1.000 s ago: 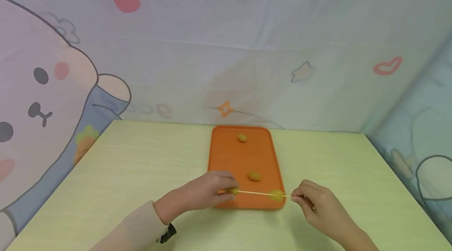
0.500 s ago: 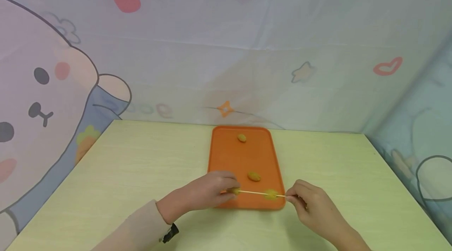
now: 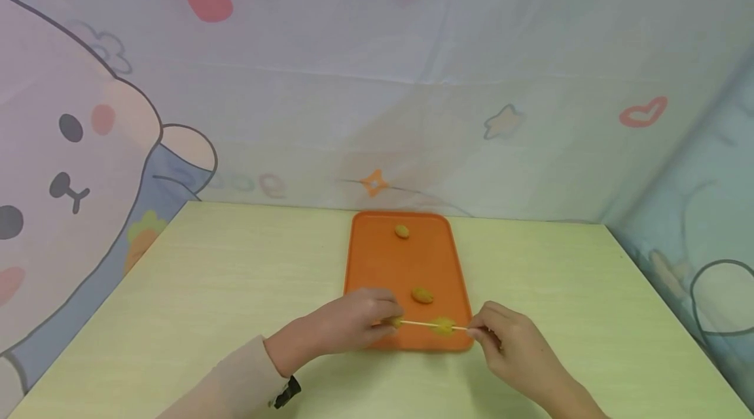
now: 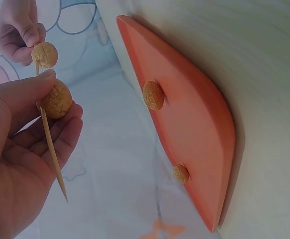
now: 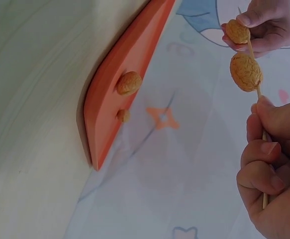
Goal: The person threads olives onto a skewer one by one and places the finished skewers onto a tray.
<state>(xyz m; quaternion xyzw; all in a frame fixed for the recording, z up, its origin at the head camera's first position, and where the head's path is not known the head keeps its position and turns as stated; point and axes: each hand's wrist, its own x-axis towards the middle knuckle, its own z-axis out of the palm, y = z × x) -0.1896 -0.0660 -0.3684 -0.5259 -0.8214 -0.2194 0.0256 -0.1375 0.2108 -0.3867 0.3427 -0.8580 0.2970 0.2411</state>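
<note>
My left hand (image 3: 353, 319) pinches a yellow-brown wrinkled ball (image 4: 59, 101), which looks like a fried meatball, between thumb and fingers. A thin wooden skewer (image 4: 52, 149) runs through that ball, its pointed end sticking out past it in the left wrist view. Over the near part of the orange tray (image 3: 383, 262), a second such ball (image 3: 443, 326) is threaded on the skewer closer to my right hand (image 3: 518, 350). A short bare stretch of stick lies between the two balls. The right hand's fingers grip the skewer's other end, as the right wrist view shows.
Two more balls lie on the tray, one near its middle (image 3: 422, 295) and a smaller-looking one (image 3: 402, 231) toward the far end. The tray stands on a pale wooden table (image 3: 253, 262). A printed cloth (image 3: 330, 78) hangs behind the table.
My right hand has moved left with the skewer and the ball near it, so the two balls are closer together. The left hand has shifted only slightly right. The tray's loose balls stay put.
</note>
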